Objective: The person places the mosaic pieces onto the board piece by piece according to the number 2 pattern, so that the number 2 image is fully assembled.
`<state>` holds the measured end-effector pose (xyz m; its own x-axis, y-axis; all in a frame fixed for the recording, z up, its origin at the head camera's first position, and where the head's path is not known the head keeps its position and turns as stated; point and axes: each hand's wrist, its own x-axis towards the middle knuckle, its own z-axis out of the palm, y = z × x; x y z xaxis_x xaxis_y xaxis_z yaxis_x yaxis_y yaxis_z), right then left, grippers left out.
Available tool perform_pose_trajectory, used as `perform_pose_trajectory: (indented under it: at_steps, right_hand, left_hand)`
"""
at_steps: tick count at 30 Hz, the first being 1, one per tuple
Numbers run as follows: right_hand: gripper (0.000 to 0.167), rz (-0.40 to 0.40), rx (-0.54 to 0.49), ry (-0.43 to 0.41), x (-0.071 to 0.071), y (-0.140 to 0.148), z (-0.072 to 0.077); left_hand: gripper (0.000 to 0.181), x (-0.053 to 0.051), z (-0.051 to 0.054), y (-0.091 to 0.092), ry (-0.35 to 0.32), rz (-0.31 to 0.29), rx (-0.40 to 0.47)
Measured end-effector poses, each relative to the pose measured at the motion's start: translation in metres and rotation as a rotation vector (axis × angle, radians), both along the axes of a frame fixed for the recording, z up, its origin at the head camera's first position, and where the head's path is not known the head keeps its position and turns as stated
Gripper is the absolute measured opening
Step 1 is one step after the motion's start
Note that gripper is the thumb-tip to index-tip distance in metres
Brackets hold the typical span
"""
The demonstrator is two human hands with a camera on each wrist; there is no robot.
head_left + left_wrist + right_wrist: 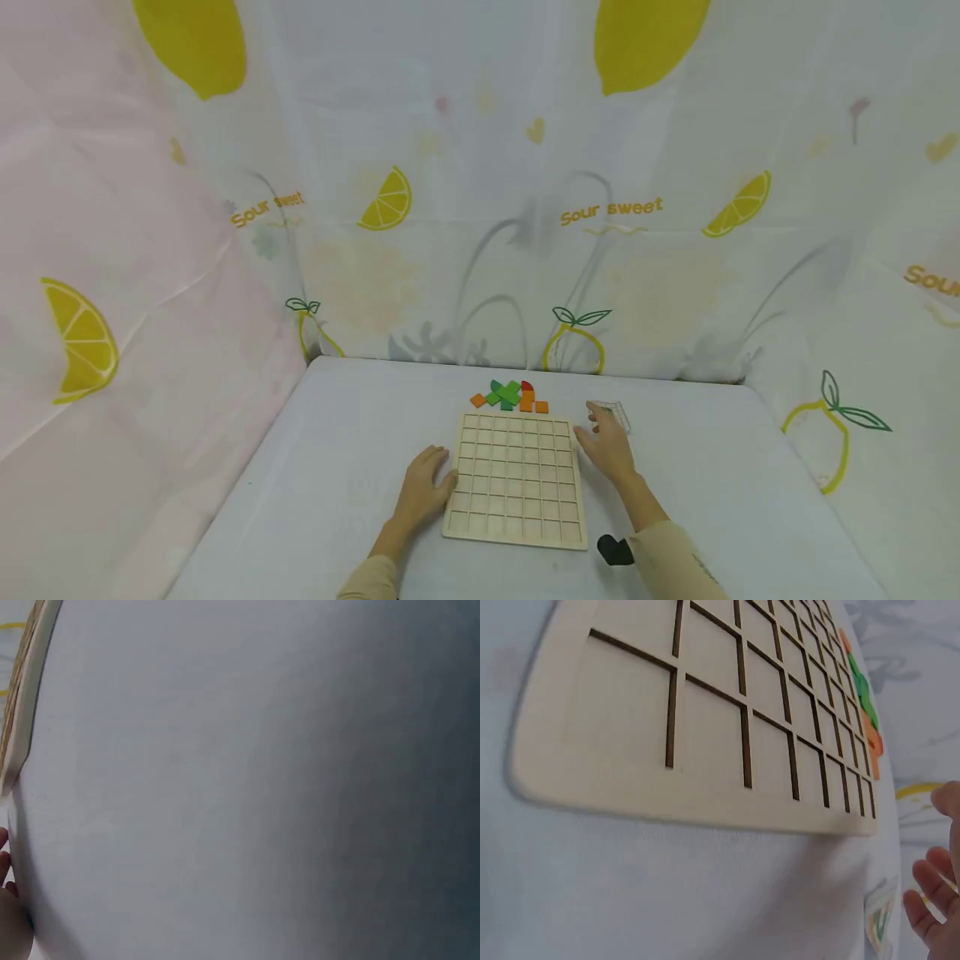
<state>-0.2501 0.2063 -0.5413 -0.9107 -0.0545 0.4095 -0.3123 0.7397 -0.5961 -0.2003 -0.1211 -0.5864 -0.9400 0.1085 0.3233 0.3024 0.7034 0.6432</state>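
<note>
Pale wooden grid board (516, 479) flat on white counter (322, 467), every cell bare. Left hand (422, 490) at board's 9 o'clock, fingers relaxed, thumb at board edge; touching or just beside, cannot tell. Right hand (609, 446) at 2 o'clock, wide, thumb and fingers apart, gently bent. Printed card (622, 414) also at 2 o'clock, partly behind right hand in head view. At 12 o'clock, just beyond board: green pieces (513, 392), orange pieces (527, 402), red piece (528, 386), bunched. Black heart shape (615, 551) at 4 o'clock, beside right sleeve (671, 557).
</note>
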Motion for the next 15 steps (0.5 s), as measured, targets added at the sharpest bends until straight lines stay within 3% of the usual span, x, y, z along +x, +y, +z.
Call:
perform_pose_trajectory:
  at_steps: [8,15]
  right_hand:
    - [0.042,0.015,-0.075,-0.05,-0.03,-0.038,-0.004]
    - [0.028,0.05,-0.091,0.042,-0.045,-0.069,-0.006]
  left_hand:
    - [0.038,-0.004,-0.011,0.006,0.136,0.013,-0.099]
    - [0.036,-0.001,-0.012,0.006,0.198,-0.013,-0.12]
